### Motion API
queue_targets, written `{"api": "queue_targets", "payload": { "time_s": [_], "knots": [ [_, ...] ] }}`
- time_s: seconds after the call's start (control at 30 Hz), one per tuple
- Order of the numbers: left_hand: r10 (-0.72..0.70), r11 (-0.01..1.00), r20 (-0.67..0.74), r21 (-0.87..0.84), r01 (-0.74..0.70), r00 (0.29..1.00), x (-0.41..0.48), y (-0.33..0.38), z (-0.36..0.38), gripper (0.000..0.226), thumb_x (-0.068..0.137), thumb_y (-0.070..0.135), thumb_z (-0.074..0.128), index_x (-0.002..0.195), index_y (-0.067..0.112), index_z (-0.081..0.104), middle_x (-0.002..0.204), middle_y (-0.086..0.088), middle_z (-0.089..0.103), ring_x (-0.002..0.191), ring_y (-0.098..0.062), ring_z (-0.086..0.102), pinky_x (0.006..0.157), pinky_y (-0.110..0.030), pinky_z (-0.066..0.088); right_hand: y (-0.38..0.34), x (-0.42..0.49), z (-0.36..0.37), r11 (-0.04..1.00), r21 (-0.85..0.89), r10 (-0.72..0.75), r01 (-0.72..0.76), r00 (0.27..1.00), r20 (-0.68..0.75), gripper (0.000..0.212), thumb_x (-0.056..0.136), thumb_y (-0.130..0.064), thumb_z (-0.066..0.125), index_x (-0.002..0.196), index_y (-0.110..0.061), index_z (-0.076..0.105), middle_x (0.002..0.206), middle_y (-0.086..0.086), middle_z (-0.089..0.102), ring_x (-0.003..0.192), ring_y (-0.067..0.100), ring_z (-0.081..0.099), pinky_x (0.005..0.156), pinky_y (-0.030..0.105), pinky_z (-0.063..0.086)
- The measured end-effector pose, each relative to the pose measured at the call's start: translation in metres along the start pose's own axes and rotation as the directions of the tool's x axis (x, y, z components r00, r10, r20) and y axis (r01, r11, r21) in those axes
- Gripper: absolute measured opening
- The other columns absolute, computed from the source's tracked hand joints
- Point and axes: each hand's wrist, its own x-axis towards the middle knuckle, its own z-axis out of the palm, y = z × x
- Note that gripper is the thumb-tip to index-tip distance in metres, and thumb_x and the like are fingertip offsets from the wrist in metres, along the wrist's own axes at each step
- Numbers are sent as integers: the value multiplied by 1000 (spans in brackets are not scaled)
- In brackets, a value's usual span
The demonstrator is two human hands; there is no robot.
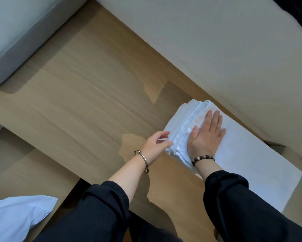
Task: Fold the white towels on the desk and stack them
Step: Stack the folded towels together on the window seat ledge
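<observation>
A stack of folded white towels (251, 165) lies on the wooden desk (87, 95), at its right side against the wall. My right hand (206, 135) presses flat on top of the stack, fingers straight and spread. My left hand (156, 145) touches the stack's layered left edge (180, 130) with loosely bent fingers; a grip on the cloth does not show. A metal bangle sits on my left wrist and a bead bracelet on my right wrist.
A pale wall (207, 41) runs along the desk's far right edge. A grey cushioned seat (12, 41) stands at the upper left. Another white cloth (15, 217) lies at the lower left, below the desk's edge.
</observation>
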Motion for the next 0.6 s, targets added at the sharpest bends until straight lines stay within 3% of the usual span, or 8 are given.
{"api": "queue_targets", "payload": {
  "time_s": [0.1,0.17,0.23,0.3,0.4,0.5,0.6],
  "knots": [
    [-69,992,-163,-117,50,984,5,-4,-6,28,93,8,51,119,12,59,106,0,58,91,-12,54,71,-20,44,2,5,-3,999,36,5,-4,1000,-30,75,83,-42,10,152,-14,7,160,7,1,146,21,-2,115,49,-3],
    [-92,992,-217,-104,71,972,11,-6,-8,33,94,5,45,124,8,57,109,-3,59,90,-11,54,72,-19,44,4,7,-6,998,62,20,-17,999,-45,74,83,-42,11,152,-15,8,160,6,3,146,20,0,114,50,-3],
    [-120,992,-172,-68,110,978,20,-8,-8,38,96,5,39,130,9,53,124,-5,57,104,-13,54,83,-22,41,3,7,-5,999,52,18,-15,999,-48,74,83,-42,11,152,-15,9,160,6,4,146,20,1,115,50,-2],
    [-146,989,-88,-39,143,985,28,-10,-4,40,96,5,38,133,12,52,132,-5,54,109,-16,53,83,-21,41,2,7,-2,999,29,22,-21,999,-43,75,82,-42,10,152,-15,8,160,5,3,147,20,1,115,49,-2],
    [-156,985,-37,71,159,987,38,-17,0,41,95,8,41,132,19,54,134,-4,55,96,-13,56,68,-16,44,1,10,3,1000,10,25,-25,999,-29,74,82,-41,9,152,-16,6,160,4,1,146,19,-1,115,47,-3],
    [-134,974,-40,178,139,990,42,-27,-1,40,97,13,42,133,23,53,133,-1,56,67,-2,47,53,-6,40,3,10,4,1000,0,20,-20,999,-30,74,82,-40,10,152,-16,5,160,4,0,146,18,-2,115,46,-4],
    [-103,964,-16,246,104,995,45,-22,-4,38,96,12,43,132,19,54,127,2,57,76,-1,50,56,0,39,2,9,4,1000,1,16,-16,999,-31,75,81,-41,8,152,-15,6,160,4,0,146,19,-1,116,46,-3]
  ]
}}
